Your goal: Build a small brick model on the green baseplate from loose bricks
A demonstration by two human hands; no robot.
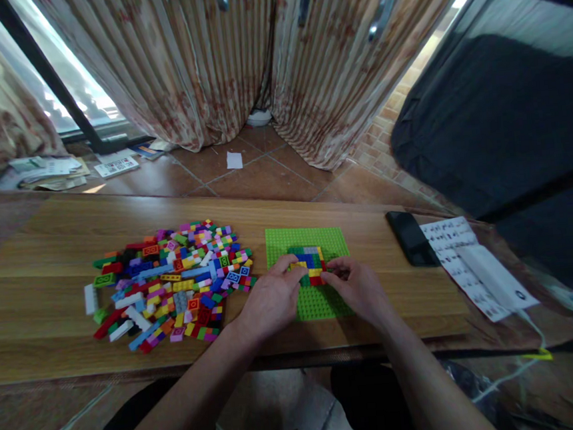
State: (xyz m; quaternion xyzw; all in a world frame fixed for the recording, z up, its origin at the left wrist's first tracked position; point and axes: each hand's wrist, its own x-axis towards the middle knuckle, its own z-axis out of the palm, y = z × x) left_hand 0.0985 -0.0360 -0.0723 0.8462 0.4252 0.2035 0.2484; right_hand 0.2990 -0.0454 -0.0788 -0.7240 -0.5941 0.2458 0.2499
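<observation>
A lime-green baseplate (324, 305) lies on the wooden table, with a block of coloured toy bricks (311, 258) in green, grey, blue, yellow and red near its middle. My left hand (279, 288) reaches in from the left, its thumb and forefinger closed at the block's left side. From the right, my right hand (355, 284) has its fingers bent together against the block's right edge, by the red and yellow bricks. Both hands touch the brick block. Whether either one pinches a separate small brick is hidden by the fingers.
A wide heap of loose toy bricks (172, 278) spreads over the table (36, 284) left of the baseplate. At the right lie a black phone (411, 237) and a printed paper sheet (453, 254), with a white box-like item (497, 273) on it and a cable beside it.
</observation>
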